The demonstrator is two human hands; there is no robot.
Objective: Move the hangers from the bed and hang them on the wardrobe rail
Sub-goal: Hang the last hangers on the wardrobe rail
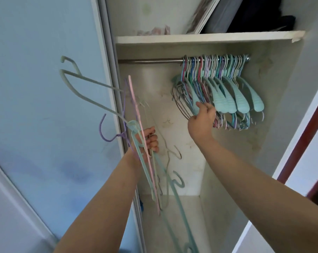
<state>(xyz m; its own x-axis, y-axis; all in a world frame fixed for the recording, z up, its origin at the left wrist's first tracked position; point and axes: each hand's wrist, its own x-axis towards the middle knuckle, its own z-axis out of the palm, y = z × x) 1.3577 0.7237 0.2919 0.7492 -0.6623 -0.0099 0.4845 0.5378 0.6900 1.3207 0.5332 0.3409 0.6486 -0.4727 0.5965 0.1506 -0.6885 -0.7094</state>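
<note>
A big bunch of hangers (225, 88), mostly teal, hangs packed on the wardrobe rail (151, 61). The left hand (147, 143) grips a bundle of thin hangers (136, 128), pink, purple and green. The right hand (203, 117) pinches 1 hanging hanger

No readable text, label, brand or number anywhere before me, hangers and wardrobe alike.

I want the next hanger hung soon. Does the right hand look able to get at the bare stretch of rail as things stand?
Probably yes. The right hand grips the hanging hangers just below the rail, and nothing shows between it and the bare stretch left of them.
</note>
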